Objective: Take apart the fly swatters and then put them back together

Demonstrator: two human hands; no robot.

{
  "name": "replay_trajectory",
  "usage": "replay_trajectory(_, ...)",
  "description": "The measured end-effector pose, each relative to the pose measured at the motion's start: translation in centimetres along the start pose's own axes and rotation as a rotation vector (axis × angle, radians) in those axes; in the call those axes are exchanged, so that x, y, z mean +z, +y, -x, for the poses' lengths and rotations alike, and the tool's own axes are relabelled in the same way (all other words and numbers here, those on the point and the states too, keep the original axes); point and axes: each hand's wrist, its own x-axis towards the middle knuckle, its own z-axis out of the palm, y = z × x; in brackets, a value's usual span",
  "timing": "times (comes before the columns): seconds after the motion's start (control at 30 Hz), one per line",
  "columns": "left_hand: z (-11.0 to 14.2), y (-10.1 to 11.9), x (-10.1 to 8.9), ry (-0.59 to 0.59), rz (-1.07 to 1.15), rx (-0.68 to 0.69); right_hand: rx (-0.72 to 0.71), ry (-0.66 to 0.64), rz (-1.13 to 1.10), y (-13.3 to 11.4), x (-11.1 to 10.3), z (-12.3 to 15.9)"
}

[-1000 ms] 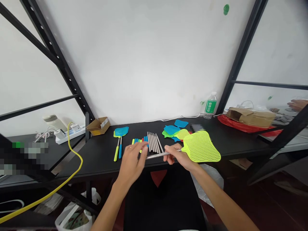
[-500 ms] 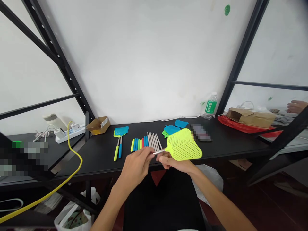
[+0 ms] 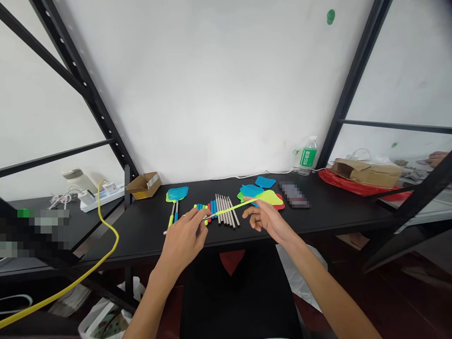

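My left hand (image 3: 187,233) is closed around the metal rod of a yellow-green fly swatter (image 3: 236,207), whose head is turned edge-on and points right. The rod's bare end sticks out left of the hand. My right hand (image 3: 266,220) is beside the far end of that head, fingers apart and loosely bent; whether a fingertip touches it I cannot tell. Behind the swatter lie several metal rods (image 3: 226,214) and a row of coloured handle grips (image 3: 213,208). Loose swatter heads in blue (image 3: 251,190), yellow-green (image 3: 270,197) and red lie piled near my right hand.
Two whole fly swatters (image 3: 177,193) lie on the black table (image 3: 141,230) at left, near a small cardboard box (image 3: 144,185). A blurred phone-like object (image 3: 294,194) and a water bottle (image 3: 308,156) are at right. A yellow cable (image 3: 111,254) hangs at the left.
The swatter has turned from face-up to edge-on and moved left with my left hand. My right hand has moved right and spread its fingers, uncovering the pile of heads.
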Motion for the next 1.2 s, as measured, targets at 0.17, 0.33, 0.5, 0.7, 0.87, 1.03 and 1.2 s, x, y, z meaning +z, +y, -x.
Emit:
replay_trajectory(0.17, -0.1, 0.2, 0.5, -0.029, -0.021, 0.024, 0.132, -0.125, -0.164, 0.3, 0.7, -0.3)
replay_trajectory(0.33, 0.0, -0.6, 1.0, -0.039, -0.040, 0.050, 0.217, -0.167, -0.190, 0.9, 0.7, -0.4)
replay_trajectory(0.5, 0.0, -0.6, 1.2, -0.094, 0.053, 0.123, 0.164, -0.072, -0.123, 1.6, 0.4, -0.4)
replay_trajectory(0.7, 0.0, 0.0, 1.2, -0.088, 0.143, 0.171, 0.159, -0.015, -0.112, 1.7, 0.5, -0.4)
replay_trajectory(0.87, 0.0, 0.0, 0.9, -0.128, 0.213, 0.154, 0.188, 0.010, -0.078, 1.2, 0.4, -0.1)
replay_trajectory(1.03, 0.1, -0.1, 0.5, -0.136, 0.218, 0.156, 0.159, -0.166, 0.010, 0.4, -0.1, 0.1)
replay_trajectory(1.2, 0.1, 0.0, 0.6, -0.144, 0.199, 0.162, 0.016, -0.277, 0.187, -0.3, -0.6, 0.1)
